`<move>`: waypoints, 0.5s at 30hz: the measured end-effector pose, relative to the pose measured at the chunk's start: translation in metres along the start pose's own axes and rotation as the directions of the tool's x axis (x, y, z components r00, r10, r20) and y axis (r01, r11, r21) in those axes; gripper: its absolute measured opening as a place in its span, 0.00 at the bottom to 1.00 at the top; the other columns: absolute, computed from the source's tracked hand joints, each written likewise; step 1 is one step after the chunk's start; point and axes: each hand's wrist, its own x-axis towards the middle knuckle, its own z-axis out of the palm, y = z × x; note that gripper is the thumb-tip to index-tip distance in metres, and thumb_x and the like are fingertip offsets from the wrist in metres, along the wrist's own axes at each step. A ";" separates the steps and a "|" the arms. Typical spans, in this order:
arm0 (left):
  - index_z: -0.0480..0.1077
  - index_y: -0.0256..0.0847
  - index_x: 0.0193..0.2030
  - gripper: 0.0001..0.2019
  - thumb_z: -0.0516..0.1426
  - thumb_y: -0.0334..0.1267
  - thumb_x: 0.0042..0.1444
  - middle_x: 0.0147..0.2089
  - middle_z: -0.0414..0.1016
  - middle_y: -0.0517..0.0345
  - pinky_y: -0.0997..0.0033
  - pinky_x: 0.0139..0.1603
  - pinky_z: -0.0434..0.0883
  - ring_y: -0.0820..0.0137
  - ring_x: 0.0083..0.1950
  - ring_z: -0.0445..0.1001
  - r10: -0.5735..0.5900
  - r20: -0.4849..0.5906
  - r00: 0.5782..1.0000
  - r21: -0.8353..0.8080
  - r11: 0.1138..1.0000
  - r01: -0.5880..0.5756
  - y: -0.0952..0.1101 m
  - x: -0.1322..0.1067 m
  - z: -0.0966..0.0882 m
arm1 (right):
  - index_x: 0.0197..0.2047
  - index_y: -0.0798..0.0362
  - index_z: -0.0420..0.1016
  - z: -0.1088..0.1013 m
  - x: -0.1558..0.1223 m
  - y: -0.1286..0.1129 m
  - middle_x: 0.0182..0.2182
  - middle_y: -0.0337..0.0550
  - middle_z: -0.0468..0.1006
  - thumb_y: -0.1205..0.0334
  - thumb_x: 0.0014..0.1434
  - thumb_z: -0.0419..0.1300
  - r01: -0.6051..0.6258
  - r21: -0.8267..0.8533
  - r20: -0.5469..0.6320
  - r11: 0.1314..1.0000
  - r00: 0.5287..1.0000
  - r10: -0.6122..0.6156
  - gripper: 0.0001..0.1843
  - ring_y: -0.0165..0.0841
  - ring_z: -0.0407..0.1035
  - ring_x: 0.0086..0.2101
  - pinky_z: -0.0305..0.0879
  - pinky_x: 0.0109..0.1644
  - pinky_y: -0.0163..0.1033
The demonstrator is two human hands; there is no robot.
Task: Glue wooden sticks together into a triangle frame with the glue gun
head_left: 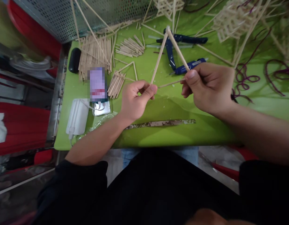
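Between my hands is a triangle of thin wooden sticks (159, 60), its top corner pointing away from me over the green table. My left hand (137, 99) pinches the lower left corner between thumb and fingers. At the lower right corner my right hand (206, 86) grips the stick ends, its fingertips partly hiding the joint. A third stick (170, 83) runs between the two hands. Just behind the triangle lie a dark blue glue gun (170, 51) and a blue pen-like tool (190, 66).
Wooden stick bundles (94, 53), a phone (97, 82) and a white power bank (77, 117) lie left. A patterned strip (160, 123) lies near the edge of the green table (172, 137). Woven stick shapes (233, 22) and purple cord (246, 76) are at right.
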 end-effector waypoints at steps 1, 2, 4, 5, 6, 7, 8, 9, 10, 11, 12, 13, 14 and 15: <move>0.86 0.45 0.34 0.24 0.74 0.61 0.76 0.30 0.85 0.59 0.68 0.32 0.75 0.72 0.30 0.82 0.004 -0.003 1.000 0.010 1.000 -0.004 0.000 0.000 0.000 | 0.36 0.40 0.87 0.001 0.000 0.000 0.26 0.41 0.82 0.28 0.79 0.70 0.000 0.001 0.000 1.000 1.000 0.000 0.28 0.39 0.74 0.27 0.65 0.33 0.49; 0.86 0.45 0.35 0.25 0.73 0.61 0.76 0.30 0.85 0.58 0.68 0.33 0.75 0.72 0.30 0.82 0.006 -0.006 1.000 0.024 1.000 -0.006 0.000 0.000 0.000 | 0.36 0.40 0.87 0.001 -0.001 0.000 0.26 0.41 0.81 0.28 0.79 0.70 0.005 -0.002 -0.001 1.000 1.000 -0.005 0.28 0.39 0.73 0.27 0.64 0.33 0.49; 0.87 0.44 0.36 0.25 0.72 0.62 0.77 0.31 0.87 0.57 0.68 0.33 0.76 0.72 0.31 0.82 0.011 -0.013 1.000 0.070 0.998 -0.010 -0.001 0.000 0.001 | 0.35 0.40 0.87 0.002 -0.002 0.000 0.26 0.41 0.81 0.29 0.80 0.70 0.018 -0.023 -0.007 1.000 1.000 -0.018 0.28 0.39 0.72 0.27 0.63 0.34 0.49; 0.87 0.44 0.37 0.25 0.71 0.62 0.78 0.33 0.88 0.56 0.69 0.34 0.76 0.72 0.32 0.83 0.015 -0.017 1.000 0.099 0.995 -0.013 -0.002 0.001 0.001 | 0.34 0.39 0.86 0.002 -0.002 0.000 0.26 0.41 0.81 0.29 0.80 0.70 0.019 -0.037 -0.012 0.999 1.000 -0.020 0.28 0.39 0.72 0.27 0.63 0.35 0.50; 0.88 0.44 0.38 0.26 0.70 0.64 0.79 0.34 0.88 0.56 0.69 0.34 0.76 0.71 0.33 0.83 0.026 -0.021 0.999 0.127 0.992 -0.023 -0.002 0.001 0.002 | 0.34 0.39 0.86 0.002 -0.002 0.000 0.26 0.41 0.81 0.29 0.81 0.69 0.018 -0.049 -0.019 0.999 1.000 -0.019 0.28 0.40 0.72 0.27 0.63 0.35 0.50; 0.88 0.44 0.38 0.27 0.69 0.65 0.79 0.34 0.88 0.55 0.69 0.33 0.76 0.71 0.33 0.83 0.040 -0.023 0.999 0.148 0.988 -0.036 -0.003 0.002 0.003 | 0.34 0.38 0.86 0.002 -0.003 0.000 0.26 0.41 0.81 0.30 0.81 0.69 0.018 -0.059 -0.029 0.998 0.999 -0.019 0.28 0.41 0.72 0.27 0.63 0.35 0.51; 0.88 0.44 0.38 0.28 0.68 0.66 0.79 0.33 0.88 0.55 0.70 0.32 0.75 0.72 0.32 0.82 0.057 -0.019 0.998 0.158 0.986 -0.053 -0.004 0.003 0.003 | 0.34 0.38 0.86 0.002 -0.003 0.000 0.26 0.41 0.81 0.30 0.81 0.69 0.015 -0.069 -0.038 0.998 0.999 -0.018 0.28 0.41 0.72 0.28 0.63 0.36 0.51; 0.87 0.44 0.37 0.29 0.67 0.67 0.79 0.32 0.87 0.56 0.70 0.31 0.74 0.72 0.31 0.81 0.073 -0.010 0.997 0.156 0.985 -0.070 -0.005 0.004 0.004 | 0.34 0.37 0.86 0.002 -0.003 0.000 0.26 0.41 0.80 0.30 0.81 0.68 0.013 -0.076 -0.044 0.997 0.999 -0.016 0.28 0.41 0.72 0.28 0.63 0.36 0.51; 0.87 0.45 0.36 0.29 0.67 0.68 0.79 0.31 0.86 0.57 0.70 0.30 0.74 0.72 0.30 0.80 0.087 0.001 0.996 0.147 0.985 -0.087 -0.005 0.005 0.004 | 0.35 0.37 0.86 0.001 -0.003 0.001 0.26 0.42 0.80 0.29 0.81 0.68 0.013 -0.079 -0.050 0.997 0.999 -0.017 0.28 0.42 0.72 0.28 0.64 0.36 0.52; 0.86 0.45 0.36 0.30 0.67 0.68 0.79 0.30 0.85 0.57 0.71 0.29 0.73 0.73 0.29 0.79 0.100 0.013 0.995 0.134 0.986 -0.101 -0.006 0.006 0.004 | 0.35 0.37 0.86 0.001 -0.003 0.001 0.26 0.42 0.80 0.29 0.81 0.68 0.011 -0.078 -0.053 0.997 0.998 -0.015 0.28 0.42 0.72 0.28 0.64 0.35 0.52; 0.86 0.45 0.36 0.29 0.67 0.67 0.80 0.30 0.85 0.57 0.71 0.28 0.73 0.73 0.28 0.78 0.108 0.025 0.994 0.123 0.986 -0.110 -0.006 0.006 0.004 | 0.35 0.37 0.86 0.001 -0.003 0.001 0.26 0.42 0.80 0.28 0.81 0.68 0.005 -0.073 -0.051 0.997 0.999 -0.009 0.28 0.42 0.72 0.28 0.65 0.35 0.52; 0.87 0.45 0.36 0.28 0.67 0.66 0.80 0.30 0.85 0.57 0.71 0.28 0.73 0.73 0.29 0.79 0.112 0.029 0.993 0.116 0.987 -0.115 -0.006 0.006 0.004 | 0.34 0.37 0.86 0.000 -0.003 0.002 0.26 0.42 0.80 0.27 0.80 0.68 0.002 -0.066 -0.052 0.998 0.999 -0.006 0.29 0.42 0.72 0.28 0.67 0.34 0.52; 0.87 0.45 0.38 0.28 0.67 0.66 0.80 0.31 0.86 0.57 0.72 0.28 0.73 0.73 0.29 0.80 0.112 0.028 0.993 0.117 0.986 -0.115 -0.006 0.006 0.004 | 0.34 0.37 0.86 0.000 -0.002 0.002 0.25 0.42 0.79 0.26 0.80 0.68 0.001 -0.062 -0.053 0.998 0.999 -0.005 0.29 0.42 0.73 0.28 0.68 0.34 0.52; 0.87 0.45 0.39 0.27 0.67 0.65 0.80 0.32 0.87 0.56 0.72 0.29 0.74 0.72 0.30 0.81 0.110 0.022 0.994 0.123 0.986 -0.111 -0.005 0.006 0.004 | 0.34 0.38 0.85 0.000 -0.002 0.003 0.25 0.41 0.79 0.26 0.80 0.68 0.005 -0.068 -0.058 0.998 0.998 -0.009 0.30 0.41 0.73 0.27 0.69 0.34 0.51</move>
